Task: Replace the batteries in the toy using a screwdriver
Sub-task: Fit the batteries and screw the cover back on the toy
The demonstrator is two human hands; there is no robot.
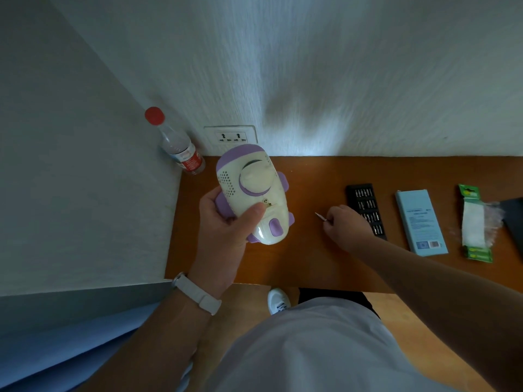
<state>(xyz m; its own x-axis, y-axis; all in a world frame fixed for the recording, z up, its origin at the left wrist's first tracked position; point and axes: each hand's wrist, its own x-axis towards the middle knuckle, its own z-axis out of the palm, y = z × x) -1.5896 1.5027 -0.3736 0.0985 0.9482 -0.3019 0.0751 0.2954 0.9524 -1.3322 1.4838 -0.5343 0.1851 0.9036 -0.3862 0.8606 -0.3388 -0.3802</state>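
My left hand [223, 227] grips a cream and purple toy [252, 190], held underside up above the left part of the brown table [297, 261]. My thumb lies near a small screw on the toy's battery cover. My right hand [343, 222] is over the table to the toy's right and holds a thin screwdriver [320, 217], whose metal tip sticks out to the left. A black tray of screwdriver bits [366, 212] lies just right of that hand. A green pack of batteries [477, 224] lies at the far right.
A clear bottle with a red cap [177, 145] stands in the back left corner by the wall. A wall socket [230, 138] sits behind the toy. A light blue box [420, 222] lies between the bit tray and the battery pack. A dark object [513, 219] is at the right edge.
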